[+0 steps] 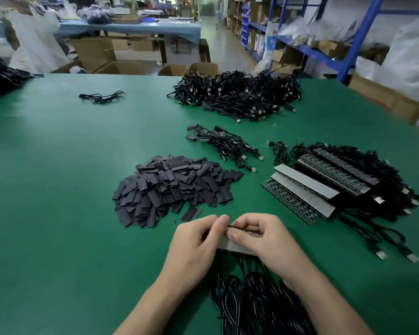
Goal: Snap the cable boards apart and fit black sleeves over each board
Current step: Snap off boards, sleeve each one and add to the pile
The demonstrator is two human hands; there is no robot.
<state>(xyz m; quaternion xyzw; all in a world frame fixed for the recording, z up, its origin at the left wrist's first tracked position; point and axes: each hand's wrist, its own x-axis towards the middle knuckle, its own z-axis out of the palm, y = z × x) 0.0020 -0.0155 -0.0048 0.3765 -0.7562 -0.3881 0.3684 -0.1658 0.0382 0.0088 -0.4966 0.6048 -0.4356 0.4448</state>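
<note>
On the green tabletop point(58, 165), a heap of black cables point(3, 76) lies at the far left edge, and a single loose cable point(102, 97) sits further in, well apart from everything else. Toward the middle is a broad pile of flat black sleeves point(174, 187), with a couple of stray ones at its near edge, just beyond the hands.

The left hand point(196, 240) has its fingers curled in a tight grip on the left end of a strip of cable boards point(237, 246), which is held just above the near edge of the tabletop. The right hand point(264, 240) closes its grip on the same strip just beside it, thumb on the grey face and fingers over the top edge. The hands hide the spot between them, so it may be that one board is already bent away. The strip's attached leads point(247, 298) trail down between the forearms.

Beyond the hands lies a small bundle of USB cables point(225, 143), and behind it a large tangled cable heap point(237, 95). At the right, more uncut board strips point(307, 189) are stacked in overlapping rows on their own cables. A blue storage rack point(348, 44) stands past the tabletop.
</note>
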